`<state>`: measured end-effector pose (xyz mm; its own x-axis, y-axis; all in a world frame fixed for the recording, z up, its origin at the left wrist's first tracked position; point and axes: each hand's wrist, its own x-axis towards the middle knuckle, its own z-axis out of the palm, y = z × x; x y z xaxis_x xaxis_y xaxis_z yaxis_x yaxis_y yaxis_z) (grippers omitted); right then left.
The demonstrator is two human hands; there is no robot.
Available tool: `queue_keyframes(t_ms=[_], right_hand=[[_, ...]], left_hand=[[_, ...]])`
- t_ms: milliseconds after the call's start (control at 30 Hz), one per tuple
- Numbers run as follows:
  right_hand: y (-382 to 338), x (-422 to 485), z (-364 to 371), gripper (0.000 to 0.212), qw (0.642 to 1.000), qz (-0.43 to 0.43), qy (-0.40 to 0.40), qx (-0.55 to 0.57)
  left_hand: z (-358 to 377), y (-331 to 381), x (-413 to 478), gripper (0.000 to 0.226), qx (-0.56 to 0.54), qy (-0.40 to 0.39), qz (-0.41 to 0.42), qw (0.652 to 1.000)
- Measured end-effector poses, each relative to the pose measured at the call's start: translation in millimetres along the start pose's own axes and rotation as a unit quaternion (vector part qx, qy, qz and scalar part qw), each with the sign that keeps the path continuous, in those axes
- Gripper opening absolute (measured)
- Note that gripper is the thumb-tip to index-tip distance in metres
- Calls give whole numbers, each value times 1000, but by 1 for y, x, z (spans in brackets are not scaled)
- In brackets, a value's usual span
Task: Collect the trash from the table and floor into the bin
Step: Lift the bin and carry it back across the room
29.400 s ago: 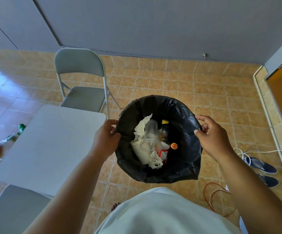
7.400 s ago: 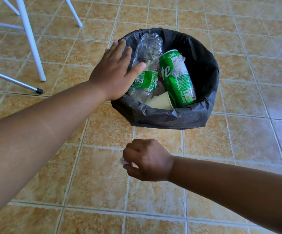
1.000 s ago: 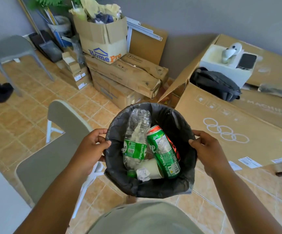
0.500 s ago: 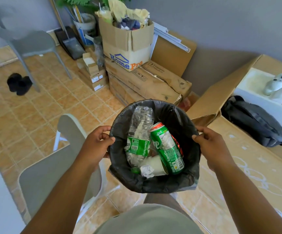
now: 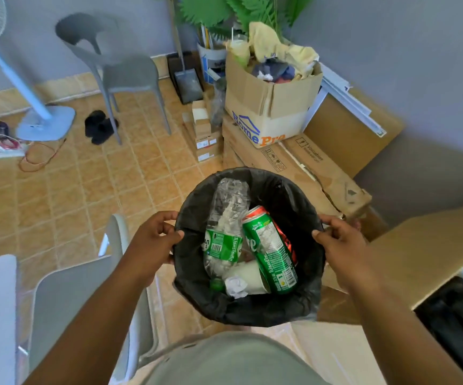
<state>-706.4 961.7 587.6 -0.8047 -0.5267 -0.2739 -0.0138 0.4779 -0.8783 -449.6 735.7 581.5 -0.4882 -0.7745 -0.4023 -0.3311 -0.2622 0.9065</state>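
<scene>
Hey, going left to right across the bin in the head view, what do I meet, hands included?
Left hand gripping the bin rim → crushed plastic bottle → green can → right hand gripping the opposite rim.

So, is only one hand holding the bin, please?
No, the left hand and right hand each grip the bin at opposite sides of its rim.

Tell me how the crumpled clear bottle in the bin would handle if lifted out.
The clear bottle looks crushed and empty, so it is probably very light. Its crinkled walls would likely give when squeezed. It lies right beside the green can, which may shift once it's pulled.
</scene>
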Motion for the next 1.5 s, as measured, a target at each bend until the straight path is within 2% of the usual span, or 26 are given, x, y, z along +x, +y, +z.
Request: queue_keyframes(t_ms=[100,233,500,633,1167,1267,1400,1500], right_hand=[[-16,32,-1,27,999,-20,-32,-9],[-37,65,2,28,998,-32,-61,5],[-72,139,34,40,997,-21,-72,15],[-93,190,65,30,997,-13,-81,13],[-236,360,240,38,989,-72,-119,-57],[-264,384,277,34,984,-87,-146,-50],[-298,423,333,41,973,-100,-200,-59],[-323,453,380,38,961,-108,-244,-71]], left_hand=[[6,9,15,32,-10,23,6,1000],[9,22,34,32,-21,39,11,999],[-1,42,104,30,-42,50,0,998],[-17,55,159,29,-48,57,-8,997],[-146,135,341,30,-69,139,-4,988],[-173,141,361,30,-83,164,-4,983],[-207,141,383,31,-110,212,-7,971],[-229,141,401,29,-127,253,-20,959]])
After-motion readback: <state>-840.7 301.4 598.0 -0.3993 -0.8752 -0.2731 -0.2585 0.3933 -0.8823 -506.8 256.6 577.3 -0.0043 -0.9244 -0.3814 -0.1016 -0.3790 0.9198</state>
